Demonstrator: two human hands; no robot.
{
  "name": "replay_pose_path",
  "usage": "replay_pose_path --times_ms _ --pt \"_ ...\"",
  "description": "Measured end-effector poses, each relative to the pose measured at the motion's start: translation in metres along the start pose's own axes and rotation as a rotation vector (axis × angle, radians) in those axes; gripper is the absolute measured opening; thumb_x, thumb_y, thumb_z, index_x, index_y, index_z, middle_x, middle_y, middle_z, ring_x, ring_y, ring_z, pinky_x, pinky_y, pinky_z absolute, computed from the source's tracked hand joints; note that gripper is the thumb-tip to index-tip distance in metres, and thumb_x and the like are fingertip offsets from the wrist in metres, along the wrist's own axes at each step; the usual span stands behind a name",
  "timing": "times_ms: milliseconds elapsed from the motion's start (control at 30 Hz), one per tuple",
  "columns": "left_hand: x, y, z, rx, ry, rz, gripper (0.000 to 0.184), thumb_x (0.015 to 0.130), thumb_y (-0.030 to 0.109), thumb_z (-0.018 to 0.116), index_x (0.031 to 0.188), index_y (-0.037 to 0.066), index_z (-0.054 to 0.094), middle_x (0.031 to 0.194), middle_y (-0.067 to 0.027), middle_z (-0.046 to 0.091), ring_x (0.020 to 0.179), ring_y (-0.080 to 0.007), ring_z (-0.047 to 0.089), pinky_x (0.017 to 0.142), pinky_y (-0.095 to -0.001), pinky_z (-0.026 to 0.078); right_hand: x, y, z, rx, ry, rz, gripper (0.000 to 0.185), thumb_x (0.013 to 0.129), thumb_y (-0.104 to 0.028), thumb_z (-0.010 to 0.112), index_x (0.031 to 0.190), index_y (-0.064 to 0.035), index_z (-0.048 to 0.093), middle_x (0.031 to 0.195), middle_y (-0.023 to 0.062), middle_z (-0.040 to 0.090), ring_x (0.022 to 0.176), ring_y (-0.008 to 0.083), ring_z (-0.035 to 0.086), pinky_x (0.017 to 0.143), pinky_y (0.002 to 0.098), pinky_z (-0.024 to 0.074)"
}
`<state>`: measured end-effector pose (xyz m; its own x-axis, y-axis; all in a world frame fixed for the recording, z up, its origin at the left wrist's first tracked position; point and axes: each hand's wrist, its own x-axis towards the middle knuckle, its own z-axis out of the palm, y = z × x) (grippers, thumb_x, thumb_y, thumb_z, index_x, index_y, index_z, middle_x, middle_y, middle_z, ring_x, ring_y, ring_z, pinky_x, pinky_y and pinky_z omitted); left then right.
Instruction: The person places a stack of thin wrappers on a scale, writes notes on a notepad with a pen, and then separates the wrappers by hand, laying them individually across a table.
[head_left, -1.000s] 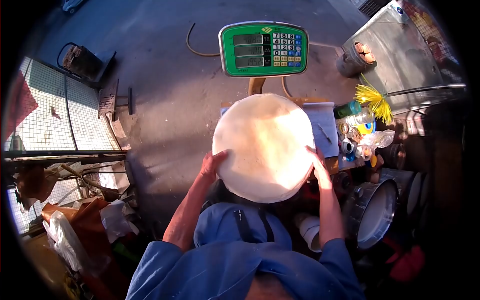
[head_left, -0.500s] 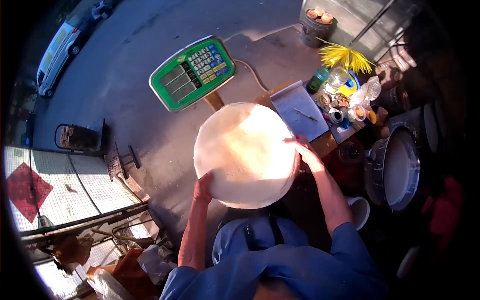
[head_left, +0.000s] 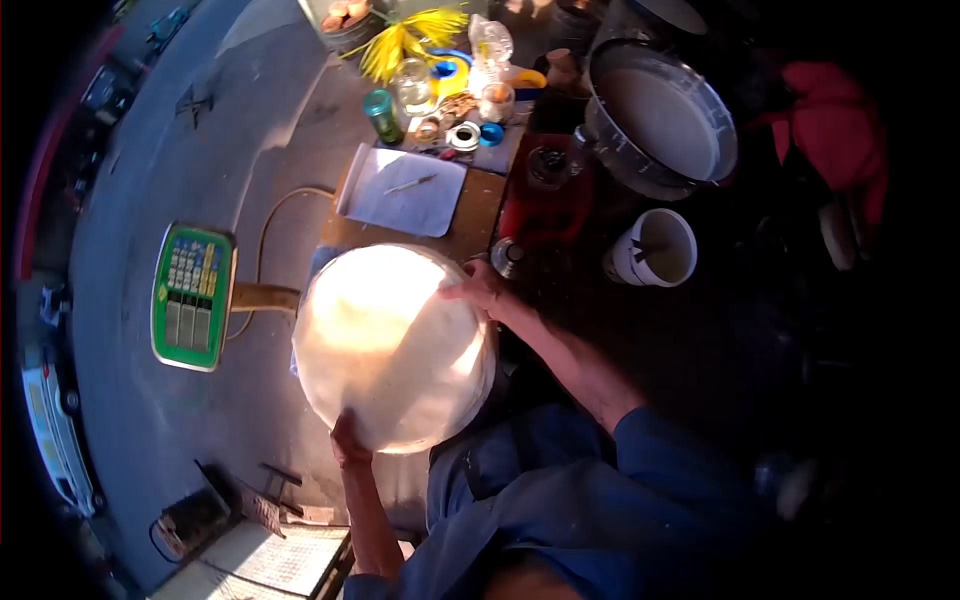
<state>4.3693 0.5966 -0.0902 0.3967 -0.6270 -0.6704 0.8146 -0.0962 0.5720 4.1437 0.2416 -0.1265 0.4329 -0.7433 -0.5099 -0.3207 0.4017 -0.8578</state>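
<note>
Turning with my view, the big round white slab (head_left: 395,350) is sliding left. My left hand (head_left: 350,442) and right hand (head_left: 482,288) are clamping its edge, on opposite sides. Just past it, paper (head_left: 400,192) and a pen (head_left: 411,184) are lying on a brown table (head_left: 484,200). Farther on, a green bottle (head_left: 382,116) is standing near a yellow bunch (head_left: 408,42).

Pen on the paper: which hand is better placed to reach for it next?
Likely the right hand: it holds the pale disc on the side nearer the pen. The left hand holds the disc farther away.
</note>
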Motion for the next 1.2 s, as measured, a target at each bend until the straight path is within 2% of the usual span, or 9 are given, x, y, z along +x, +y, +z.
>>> replay_pose_path --times_ms 67,200,367,533,633,733,833,1067,1200 --pt "0.009 -0.006 -0.021 -0.003 0.084 0.035 0.039 0.092 0.024 0.062 0.124 0.002 0.06 0.113 -0.0113 0.066 0.107 -0.0286 0.062 0.097 -0.0452 0.05 -0.046 -0.057 -0.007 0.208 -0.161 0.014 0.038 0.073 -0.008 0.079 0.106 0.0041 0.066 0.096 0.0146 0.071 0.084 0.0251 0.07 0.077 0.0378 0.0591" --pt "-0.006 -0.003 0.006 -0.021 0.146 0.216 0.047 0.085 0.017 0.072 0.126 -0.001 0.058 0.11 -0.0129 0.068 0.094 -0.0281 0.068 0.085 -0.0443 0.058 -0.048 -0.079 0.008 0.177 -0.102 -0.152 0.046 0.069 -0.006 0.08 0.111 0.0054 0.065 0.101 0.0125 0.07 0.084 0.0212 0.068 0.078 0.0322 0.0546" --pt "-0.03 0.001 0.043 -0.163 0.145 0.323 0.047 0.086 0.018 0.072 0.127 -0.001 0.058 0.11 -0.0119 0.068 0.097 -0.0266 0.068 0.087 -0.0429 0.057 -0.011 -0.128 0.026 0.134 -0.318 -0.18 0.035 0.081 0.001 0.071 0.115 0.0034 0.063 0.1 0.0097 0.071 0.084 0.0186 0.068 0.078 0.0307 0.0558" --pt "0.002 -0.021 0.017 -0.152 0.269 0.289 0.053 0.085 0.028 0.076 0.126 0.0 0.059 0.117 -0.0142 0.067 0.108 -0.0273 0.064 0.093 -0.0427 0.053 0.084 -0.101 0.021 -0.306 -0.418 -0.331 0.052 0.083 -0.019 0.078 0.125 0.0044 0.058 0.102 0.0114 0.07 0.089 0.0193 0.066 0.079 0.0328 0.0531" --pt "-0.028 -0.027 -0.001 -0.259 0.412 0.272 0.068 0.086 0.043 0.073 0.135 0.001 0.051 0.122 -0.0174 0.064 0.112 -0.0292 0.061 0.097 -0.0429 0.05 0.049 -0.1 0.003 -0.586 0.152 -0.476 0.084 0.083 -0.048 0.078 0.141 0.0037 0.045 0.11 0.0164 0.065 0.089 0.0234 0.061 0.082 0.0336 0.0495" --pt "-0.072 -0.068 -0.054 -0.371 0.65 0.211 0.089 0.084 0.059 0.069 0.143 0.0 0.039 0.129 -0.0218 0.057 0.117 -0.032 0.059 0.098 -0.0439 0.048 0.059 -0.063 -0.088 -0.51 0.068 -0.548 0.053 0.092 -0.046 0.067 0.124 -0.0031 0.061 0.085 -0.0003 0.056 0.076 0.0106 0.051 0.066 0.0253 0.0409" --pt "-0.113 -0.123 -0.103 -0.472 0.791 0.085 0.101 0.079 0.066 0.071 0.146 0.0 0.035 0.132 -0.0243 0.053 0.117 -0.0338 0.058 0.099 -0.0448 0.048 -0.008 -0.028 -0.143 -0.224 0.349 -0.065 0.062 0.089 -0.059 0.065 0.124 -0.0081 0.061 0.096 -0.0007 0.058 0.082 0.0119 0.054 0.067 0.0253 0.0413" --pt "-0.135 -0.179 -0.116 -0.459 0.783 -0.028 0.11 0.076 0.07 0.07 0.151 0.0 0.029 0.136 -0.0262 0.049 0.121 -0.0365 0.055 0.101 -0.0446 0.046 -0.08 0.056 -0.224 -0.283 0.429 0.232 0.04 0.09 -0.054 0.067 0.096 -0.0149 0.057 0.067 -0.0044 0.049 0.051 0.0068 0.042 0.042 0.021 0.026" --pt "-0.113 -0.151 -0.092 -0.438 0.688 0.005 0.105 0.08 0.067 0.068 0.151 0.0 0.029 0.139 -0.0264 0.048 0.123 -0.036 0.054 0.103 -0.0442 0.045 -0.081 0.023 -0.169 -0.085 0.344 0.251 0.035 0.091 -0.044 0.07 0.082 -0.0151 0.053 0.067 -0.0055 0.048 0.047 0.0092 0.041 0.041 0.022 0.0287"
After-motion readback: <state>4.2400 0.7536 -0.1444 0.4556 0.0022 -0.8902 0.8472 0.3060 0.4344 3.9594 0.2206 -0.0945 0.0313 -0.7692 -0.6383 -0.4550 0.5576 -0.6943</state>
